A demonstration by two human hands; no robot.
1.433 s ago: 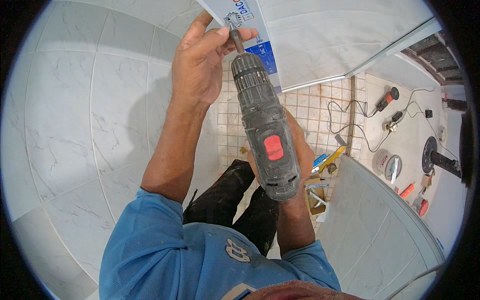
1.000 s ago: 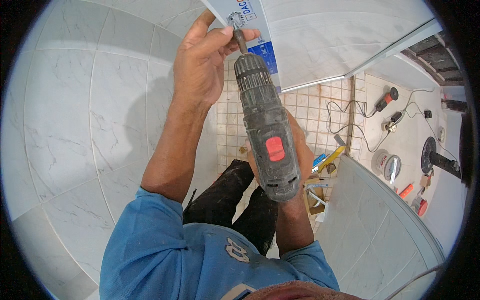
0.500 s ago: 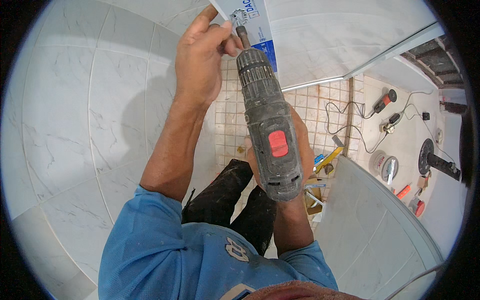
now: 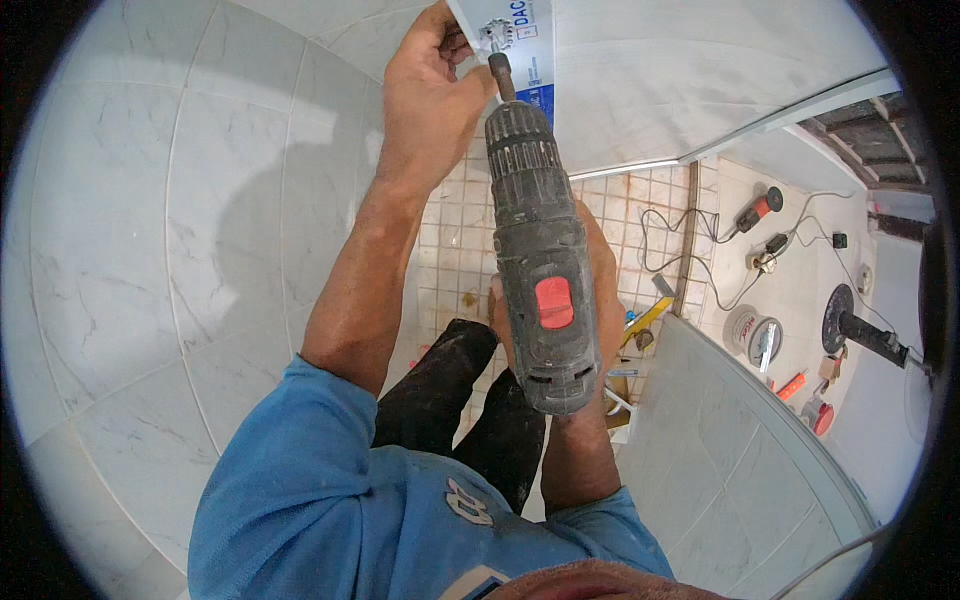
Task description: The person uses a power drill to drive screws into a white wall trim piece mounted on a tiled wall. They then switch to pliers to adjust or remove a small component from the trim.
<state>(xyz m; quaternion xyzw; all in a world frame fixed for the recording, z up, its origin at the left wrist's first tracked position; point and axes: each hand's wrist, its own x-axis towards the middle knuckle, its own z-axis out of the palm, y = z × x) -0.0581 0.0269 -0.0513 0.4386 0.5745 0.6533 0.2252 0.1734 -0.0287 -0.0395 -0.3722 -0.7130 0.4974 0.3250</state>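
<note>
My right hand (image 4: 599, 255) is wrapped round a dusty dark drill (image 4: 535, 200) with a red switch, mostly hidden beneath its body. The drill points away from me, its long socket bit (image 4: 502, 78) reaching a small bright metal piece inside a jagged hole (image 4: 496, 32) in a white-and-blue labelled panel (image 4: 537, 60). My left hand (image 4: 430, 105) is closed at the panel's left edge, fingers curled against it and thumb beside the bit; the fingertips are partly hidden.
Tiled wall (image 4: 130, 230) at left, white board (image 4: 660, 90) beyond the panel, low partition (image 4: 750, 430) at lower right. Corded grinder (image 4: 755, 210), bucket (image 4: 750, 330), black-based stand (image 4: 840, 318) and orange tool (image 4: 790, 385) lie on the right-hand floor. Yellow tool (image 4: 650, 322) lies near my legs.
The drill tip, panel and my left hand have shifted up and right in the view. My left thumb has come off the metal piece to lie lower, beside the bit.
</note>
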